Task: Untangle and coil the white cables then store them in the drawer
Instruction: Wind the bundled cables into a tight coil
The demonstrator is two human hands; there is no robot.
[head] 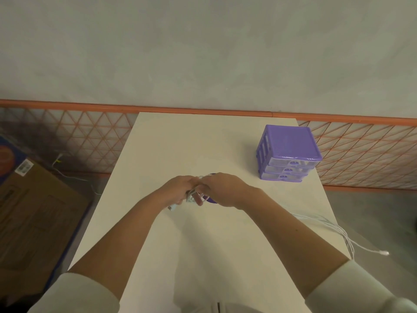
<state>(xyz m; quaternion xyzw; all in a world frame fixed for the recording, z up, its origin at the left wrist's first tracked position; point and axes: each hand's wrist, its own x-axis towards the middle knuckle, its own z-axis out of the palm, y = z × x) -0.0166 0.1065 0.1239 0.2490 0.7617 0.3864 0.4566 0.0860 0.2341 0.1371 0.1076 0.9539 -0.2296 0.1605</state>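
Coiling underway: your left hand (178,190) and right hand (222,189) both grip the white cable bundle (191,197) above the bench (203,141); next, open the shut purple drawer unit (287,152).

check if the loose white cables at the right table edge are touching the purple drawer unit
Apart. The head view shows bare tabletop between the loose white cables, which trail over the table's right edge, and the purple drawer unit, which stands farther back.
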